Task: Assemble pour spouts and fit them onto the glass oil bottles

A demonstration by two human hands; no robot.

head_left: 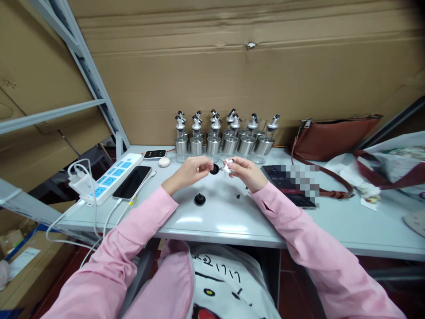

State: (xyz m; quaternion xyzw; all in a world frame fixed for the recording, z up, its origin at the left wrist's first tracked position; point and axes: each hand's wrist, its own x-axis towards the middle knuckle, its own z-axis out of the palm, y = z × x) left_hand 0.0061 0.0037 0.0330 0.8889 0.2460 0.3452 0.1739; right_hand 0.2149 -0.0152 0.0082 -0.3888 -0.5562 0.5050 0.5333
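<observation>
In the head view, my right hand (247, 173) pinches a white pourer spout (227, 166) with a small black flap, above the table. My left hand (194, 170) is just to its left, thumb and fingers curled together. A black round piece (215, 169) shows right beside the left fingertips; I cannot tell whether they touch it. Closer to me lies a black ribbed stopper (199, 200) on the table. A tiny black part (238, 196) lies below my right hand. Behind both hands stand several glass-and-steel oil bottles (214, 144), most topped with pourer spouts.
To the left are a power strip (113, 177) with plugs and cables, a phone (132, 182), a small display device (155, 154) and a round white case (164, 162). On the right lie a dark tablet-like screen (288, 186), a brown bag (332, 137) and plastic wrapping (395, 155). Cardboard (199, 66) walls the back.
</observation>
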